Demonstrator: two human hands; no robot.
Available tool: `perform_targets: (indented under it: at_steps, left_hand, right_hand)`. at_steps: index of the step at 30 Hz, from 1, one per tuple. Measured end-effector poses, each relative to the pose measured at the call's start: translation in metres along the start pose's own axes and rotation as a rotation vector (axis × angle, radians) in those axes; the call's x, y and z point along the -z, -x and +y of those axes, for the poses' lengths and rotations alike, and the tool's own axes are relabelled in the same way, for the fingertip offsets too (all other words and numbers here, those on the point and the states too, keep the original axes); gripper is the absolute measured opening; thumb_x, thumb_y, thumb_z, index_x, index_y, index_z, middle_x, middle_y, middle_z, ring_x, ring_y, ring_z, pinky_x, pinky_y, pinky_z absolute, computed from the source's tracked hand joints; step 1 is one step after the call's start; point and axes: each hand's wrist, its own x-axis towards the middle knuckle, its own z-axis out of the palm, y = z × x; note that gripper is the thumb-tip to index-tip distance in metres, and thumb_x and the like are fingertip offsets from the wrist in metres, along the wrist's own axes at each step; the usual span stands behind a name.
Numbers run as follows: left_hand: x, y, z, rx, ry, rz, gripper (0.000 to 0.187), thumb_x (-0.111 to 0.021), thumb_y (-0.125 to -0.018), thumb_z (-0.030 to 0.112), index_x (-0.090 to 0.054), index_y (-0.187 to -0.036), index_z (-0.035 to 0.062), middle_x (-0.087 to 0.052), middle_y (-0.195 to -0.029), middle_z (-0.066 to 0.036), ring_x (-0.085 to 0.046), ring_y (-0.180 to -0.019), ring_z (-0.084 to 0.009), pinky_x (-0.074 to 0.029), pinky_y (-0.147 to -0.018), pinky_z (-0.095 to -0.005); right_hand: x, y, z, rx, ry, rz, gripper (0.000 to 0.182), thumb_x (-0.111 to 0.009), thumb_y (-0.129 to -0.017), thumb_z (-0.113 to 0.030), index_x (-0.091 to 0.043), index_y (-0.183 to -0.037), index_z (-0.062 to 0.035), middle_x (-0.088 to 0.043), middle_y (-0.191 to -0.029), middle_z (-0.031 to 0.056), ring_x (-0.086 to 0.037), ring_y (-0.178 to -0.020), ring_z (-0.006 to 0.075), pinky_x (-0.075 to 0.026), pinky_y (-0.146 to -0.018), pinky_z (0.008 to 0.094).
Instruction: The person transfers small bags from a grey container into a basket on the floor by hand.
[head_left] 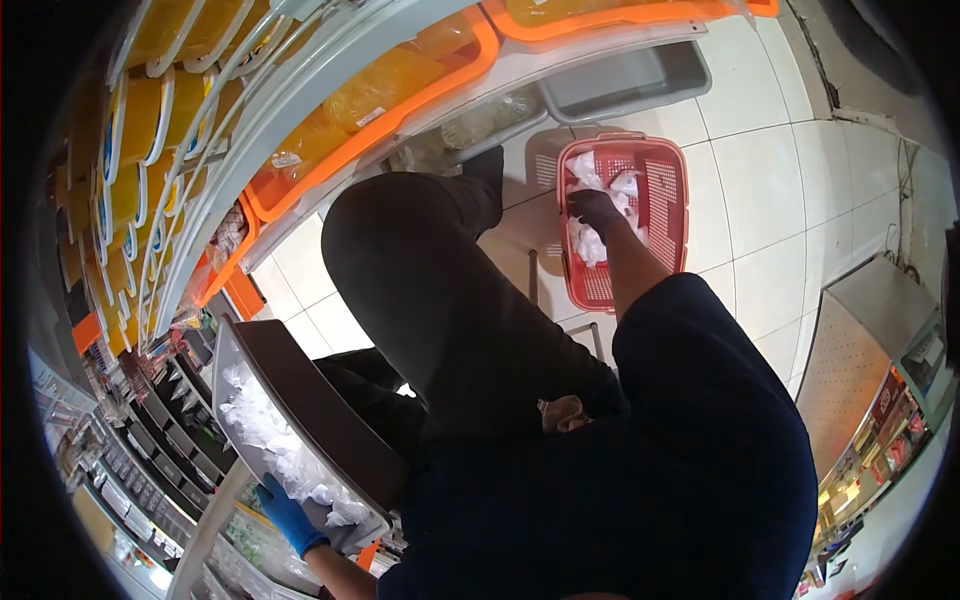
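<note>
My left hand (290,515), in a blue glove, grips the near end of a long grey bin (228,350) beside my left leg. Knotted-looking white plastic bags (290,455) fill the bin; what they contain I cannot make out. On the floor ahead stands a red perforated basket (668,200) with several more white plastic bags (590,247) along its left half. Inside it, my right hand (597,210) in a dark glove is closed over the white bags; its fingertips are partly hidden.
Orange trays (385,105) with yellowish packed goods sit on the shelf ahead left, above a grey tub (630,80) on the tiled floor. Yellow packs (135,150) hang at the far left. A perforated metal panel (830,375) stands to the right.
</note>
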Motion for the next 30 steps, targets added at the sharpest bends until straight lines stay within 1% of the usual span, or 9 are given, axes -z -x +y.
perform_targets:
  at_steps: [3, 9, 12, 14, 19, 22, 24, 28, 30]
  left_hand:
    - [0.009, 0.007, 0.033, 0.019, -0.029, -0.043, 0.063, -0.047, -0.110, 0.040, -0.051, -0.140, -0.0148, -0.057, -0.144, -0.029, -0.057, -0.129, -0.0370, -0.043, -0.109, -0.0409]
    - [0.009, -0.001, 0.010, -0.106, -0.117, -0.067, 0.061, -0.047, -0.111, 0.040, -0.052, -0.140, -0.0134, -0.059, -0.141, -0.028, -0.058, -0.125, -0.0363, -0.043, -0.108, -0.0409]
    - [0.017, 0.015, 0.059, 0.044, -0.023, -0.084, 0.061, -0.047, -0.110, 0.040, -0.051, -0.140, -0.0139, -0.058, -0.142, -0.029, -0.058, -0.127, -0.0372, -0.042, -0.110, -0.0411]
    - [0.013, 0.009, 0.043, 0.064, 0.026, -0.079, 0.063, -0.047, -0.110, 0.040, -0.050, -0.142, -0.0143, -0.056, -0.145, -0.029, -0.056, -0.131, -0.0378, -0.041, -0.111, -0.0410]
    - [0.012, 0.013, 0.049, 0.083, -0.010, -0.027, 0.069, -0.048, -0.109, 0.043, -0.044, -0.146, -0.0158, -0.049, -0.151, -0.030, -0.050, -0.140, -0.0393, -0.038, -0.116, -0.0402]
    - [0.008, 0.014, 0.046, 0.104, -0.012, -0.038, 0.071, -0.048, -0.109, 0.044, -0.044, -0.146, -0.0163, -0.048, -0.153, -0.031, -0.048, -0.141, -0.0393, -0.037, -0.118, -0.0396]
    - [0.001, 0.011, 0.034, 0.095, 0.000, 0.029, 0.069, -0.048, -0.109, 0.043, -0.045, -0.146, -0.0158, -0.049, -0.151, -0.031, -0.050, -0.140, -0.0395, -0.038, -0.116, -0.0401]
    - [0.012, 0.014, 0.040, 0.082, 0.137, -0.097, 0.066, -0.047, -0.110, 0.041, -0.045, -0.145, -0.0150, -0.051, -0.149, -0.031, -0.052, -0.137, -0.0397, -0.039, -0.115, -0.0407]
    - [0.011, 0.019, 0.047, 0.042, 0.167, -0.116, 0.064, -0.047, -0.110, 0.038, -0.045, -0.146, -0.0145, -0.052, -0.148, -0.031, -0.052, -0.136, -0.0394, -0.039, -0.114, -0.0403]
  right_hand:
    - [-0.005, 0.009, 0.001, -0.005, -0.233, 0.081, 0.047, -0.072, -0.087, -0.016, -0.066, -0.131, -0.0013, -0.074, -0.118, 0.0131, -0.070, -0.109, 0.0281, -0.054, -0.092, 0.0344]
    - [-0.021, -0.017, 0.016, 0.234, 0.221, 0.450, 0.049, -0.067, -0.085, -0.015, -0.066, -0.132, -0.0010, -0.073, -0.124, 0.0137, -0.069, -0.114, 0.0297, -0.054, -0.097, 0.0363]
    - [-0.011, -0.031, 0.002, 0.564, 1.306, 0.307, 0.062, -0.071, -0.082, -0.008, -0.060, -0.143, -0.0083, -0.072, -0.125, 0.0122, -0.068, -0.115, 0.0293, -0.054, -0.097, 0.0379]
    - [-0.006, -0.032, -0.007, 0.316, 0.604, 0.299, 0.066, -0.071, -0.081, -0.006, -0.058, -0.145, -0.0117, -0.070, -0.128, 0.0142, -0.066, -0.119, 0.0323, -0.052, -0.102, 0.0375]
    - [0.010, -0.037, 0.004, 0.476, 0.562, 0.135, 0.028, -0.071, -0.083, -0.012, -0.077, -0.109, -0.0071, -0.074, -0.112, 0.0137, -0.070, -0.107, 0.0342, -0.056, -0.092, 0.0421]
    - [0.013, -0.039, -0.002, 0.606, 1.499, 0.000, 0.022, -0.065, -0.088, -0.016, -0.076, -0.104, -0.0060, -0.075, -0.107, 0.0148, -0.071, -0.102, 0.0340, -0.056, -0.089, 0.0431]
    - [0.008, -0.007, -0.004, 0.227, 0.545, 0.326, 0.021, -0.062, -0.089, -0.018, -0.075, -0.099, -0.0060, -0.074, -0.103, 0.0161, -0.070, -0.102, 0.0333, -0.055, -0.091, 0.0431]
    - [-0.002, 0.078, -0.050, 0.494, 0.303, 0.416, 0.020, -0.065, -0.086, -0.021, -0.070, -0.096, -0.0043, -0.069, -0.094, 0.0185, -0.069, -0.093, 0.0362, -0.054, -0.086, 0.0441]
    - [-0.002, 0.109, -0.082, 0.328, 0.089, 0.294, 0.010, -0.069, -0.088, -0.011, -0.061, -0.093, -0.0063, -0.063, -0.085, 0.0064, -0.065, -0.080, 0.0192, -0.055, -0.076, 0.0353]
